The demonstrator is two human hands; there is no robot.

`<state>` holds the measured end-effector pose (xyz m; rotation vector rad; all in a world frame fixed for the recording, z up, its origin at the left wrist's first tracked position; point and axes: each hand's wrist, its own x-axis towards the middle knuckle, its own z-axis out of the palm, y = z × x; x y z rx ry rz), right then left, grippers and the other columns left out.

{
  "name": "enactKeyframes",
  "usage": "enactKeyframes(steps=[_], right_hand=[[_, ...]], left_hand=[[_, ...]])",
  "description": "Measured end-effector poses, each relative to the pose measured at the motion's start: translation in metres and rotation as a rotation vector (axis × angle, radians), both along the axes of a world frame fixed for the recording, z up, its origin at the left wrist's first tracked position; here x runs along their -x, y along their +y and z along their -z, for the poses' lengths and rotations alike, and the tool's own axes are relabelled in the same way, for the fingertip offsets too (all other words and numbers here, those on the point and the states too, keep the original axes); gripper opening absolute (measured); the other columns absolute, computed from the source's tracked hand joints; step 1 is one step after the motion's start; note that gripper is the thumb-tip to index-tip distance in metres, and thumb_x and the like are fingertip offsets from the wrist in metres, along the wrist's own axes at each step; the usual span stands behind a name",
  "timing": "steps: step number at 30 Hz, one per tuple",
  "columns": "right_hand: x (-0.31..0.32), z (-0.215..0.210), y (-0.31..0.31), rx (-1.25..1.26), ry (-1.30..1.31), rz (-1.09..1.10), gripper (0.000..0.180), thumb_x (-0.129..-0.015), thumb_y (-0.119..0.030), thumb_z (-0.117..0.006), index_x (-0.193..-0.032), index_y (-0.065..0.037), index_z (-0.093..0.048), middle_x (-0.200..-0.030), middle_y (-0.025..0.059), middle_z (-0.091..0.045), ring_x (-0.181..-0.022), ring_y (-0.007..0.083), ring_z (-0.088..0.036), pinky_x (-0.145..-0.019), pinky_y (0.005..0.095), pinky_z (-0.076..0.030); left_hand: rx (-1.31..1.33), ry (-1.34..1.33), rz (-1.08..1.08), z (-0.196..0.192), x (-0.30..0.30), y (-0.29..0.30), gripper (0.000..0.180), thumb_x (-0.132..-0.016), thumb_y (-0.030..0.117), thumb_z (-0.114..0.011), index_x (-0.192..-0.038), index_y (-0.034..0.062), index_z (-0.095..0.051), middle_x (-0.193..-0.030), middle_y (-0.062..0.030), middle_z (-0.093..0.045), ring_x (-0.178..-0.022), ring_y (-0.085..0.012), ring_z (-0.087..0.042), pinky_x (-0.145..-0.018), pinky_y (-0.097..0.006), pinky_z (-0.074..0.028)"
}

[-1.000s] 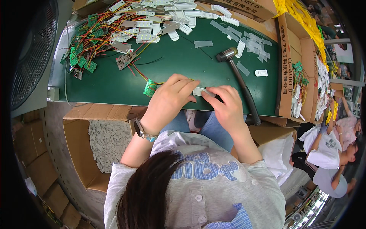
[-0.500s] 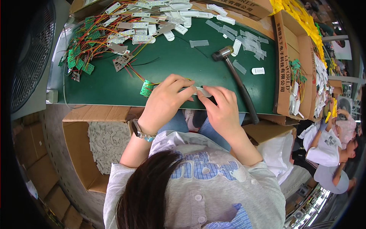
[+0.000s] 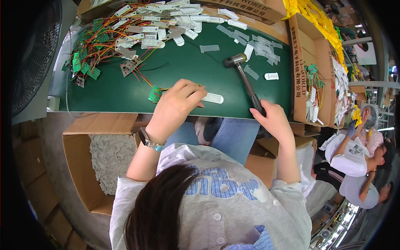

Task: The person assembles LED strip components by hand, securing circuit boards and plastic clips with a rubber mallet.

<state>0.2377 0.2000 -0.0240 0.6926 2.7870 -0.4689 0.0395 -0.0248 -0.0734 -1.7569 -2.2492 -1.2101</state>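
We have our left hand (image 3: 178,100) over the front part of the bench (image 3: 112,93), its grip together on the left end of a white strip (image 3: 213,98); the thumb sits on the near side and the fingers come over the far side, so that end is hidden from us. The rest of the strip pokes out to the right near the front edge, its rounded end pointing away from the hand. Just beside the same hand, on its left, we see a small green circuit board (image 3: 155,94), with red and yellow wires (image 3: 144,80) running up toward a metal plate (image 3: 131,66). Our right hand (image 3: 273,118) has its grip clamped on the black handle of a hammer (image 3: 246,82), thumb to the left, and the butt of the handle shows below it. The hammer's head points away from us; we cannot tell whether it touches the bench. To the right of the head lie a white cover (image 3: 271,76) and scattered pieces of clear tape (image 3: 264,46). Along the back we have a heap of plates and white pieces (image 3: 166,31), with more green boards (image 3: 83,64) at its left. A cardboard box (image 3: 299,79) stands at the right end, holding boards, wires and white parts.
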Motion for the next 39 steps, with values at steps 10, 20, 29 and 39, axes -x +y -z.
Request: enactKeyframes(steps=[10, 20, 29, 39], right_hand=[[-0.051, 0.0, -0.041, 0.166, 0.29, 0.221, 0.027, -0.094, -0.012, -0.065, -0.114, -0.002, -0.052, -0.066, 0.0142, -0.057, -0.059, 0.0284, -0.061, -0.057, 0.0367, -0.047], [-0.067, 0.0, -0.071, -0.229, 0.25, 0.009, 0.035, -0.088, -0.006, -0.065, -0.12, 0.002, -0.055, -0.095, 0.019, -0.068, -0.075, 0.0364, -0.069, -0.064, 0.0432, -0.054], [-0.083, 0.017, -0.067, -0.14, 0.572, 0.076, 0.032, -0.088, -0.005, -0.064, -0.118, 0.001, -0.056, -0.085, 0.0169, -0.067, -0.068, 0.036, -0.067, -0.061, 0.0396, -0.053], [-0.056, 0.012, -0.074, -0.076, 0.611, 0.132, 0.037, -0.086, -0.006, -0.065, -0.121, 0.0, -0.058, -0.089, 0.0173, -0.068, -0.071, 0.0361, -0.067, -0.063, 0.0386, -0.053]], left_hand=[[-0.023, 0.02, -0.005, 0.003, 0.0, -0.003, 0.031, -0.07, 0.006, -0.076, -0.098, 0.0049, -0.065, -0.102, -0.0051, -0.069, -0.097, -0.026, -0.062, -0.08, -0.038, -0.054], [-0.024, 0.012, -0.003, 0.004, 0.001, -0.002, 0.029, -0.07, 0.006, -0.076, -0.097, 0.0046, -0.065, -0.102, -0.0046, -0.068, -0.098, -0.0252, -0.062, -0.08, -0.037, -0.054], [-0.018, 0.008, 0.002, 0.005, 0.0, -0.003, 0.028, -0.071, 0.008, -0.076, -0.096, 0.0045, -0.065, -0.104, -0.0044, -0.068, -0.1, -0.0251, -0.061, -0.081, -0.036, -0.054], [0.002, -0.172, -0.049, 0.004, 0.001, -0.004, 0.049, -0.073, 0.013, -0.08, -0.113, 0.0007, -0.055, -0.106, -0.0111, -0.067, -0.103, -0.0321, -0.062, -0.084, -0.041, -0.053]])
